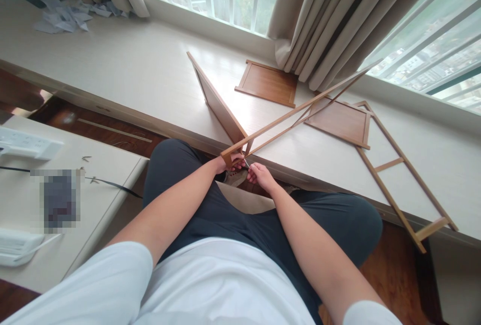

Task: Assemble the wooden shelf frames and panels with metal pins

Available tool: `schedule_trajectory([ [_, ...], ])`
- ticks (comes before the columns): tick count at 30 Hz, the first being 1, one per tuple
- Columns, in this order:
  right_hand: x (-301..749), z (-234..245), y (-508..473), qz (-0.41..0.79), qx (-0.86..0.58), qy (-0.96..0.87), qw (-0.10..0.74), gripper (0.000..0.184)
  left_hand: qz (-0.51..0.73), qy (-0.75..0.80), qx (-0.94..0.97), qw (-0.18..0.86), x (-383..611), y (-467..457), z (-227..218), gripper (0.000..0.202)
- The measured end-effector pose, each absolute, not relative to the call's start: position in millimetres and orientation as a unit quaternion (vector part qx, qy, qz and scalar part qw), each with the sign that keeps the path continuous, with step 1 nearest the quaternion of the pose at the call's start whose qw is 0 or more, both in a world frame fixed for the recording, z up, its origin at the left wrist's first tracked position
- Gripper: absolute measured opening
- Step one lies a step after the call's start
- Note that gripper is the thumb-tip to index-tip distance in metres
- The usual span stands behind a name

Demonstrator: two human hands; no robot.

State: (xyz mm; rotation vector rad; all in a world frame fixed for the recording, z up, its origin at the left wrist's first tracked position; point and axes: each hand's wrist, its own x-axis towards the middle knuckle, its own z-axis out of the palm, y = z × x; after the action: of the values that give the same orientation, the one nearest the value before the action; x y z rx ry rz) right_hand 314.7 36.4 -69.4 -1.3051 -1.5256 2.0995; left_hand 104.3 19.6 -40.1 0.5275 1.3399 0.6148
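The person sits facing the window ledge (pixel 124 71), knees against its edge. Their left hand (pixel 230 160) is wrapped around the near corner of a wooden frame (pixel 300 109), whose long slats run up and to the right toward the curtain (pixel 338 19). An upright panel (pixel 218 102) joins the frame at that corner. The right hand (pixel 262 175), just beside the left, pinches a small metal piece (pixel 246 163) against the corner; it is too small to identify. Two flat panels (pixel 268 83) and a ladder-like side piece (pixel 398 174) lie on the ledge.
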Motion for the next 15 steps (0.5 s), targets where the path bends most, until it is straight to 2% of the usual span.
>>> schedule_trajectory([
  [15, 311.6, -69.1, 36.2, 0.732, -0.454, -0.492, 0.125, 0.034, 0.277, 0.607, 0.234, 0.707, 105.0, 19.0, -37.5, 0.028],
])
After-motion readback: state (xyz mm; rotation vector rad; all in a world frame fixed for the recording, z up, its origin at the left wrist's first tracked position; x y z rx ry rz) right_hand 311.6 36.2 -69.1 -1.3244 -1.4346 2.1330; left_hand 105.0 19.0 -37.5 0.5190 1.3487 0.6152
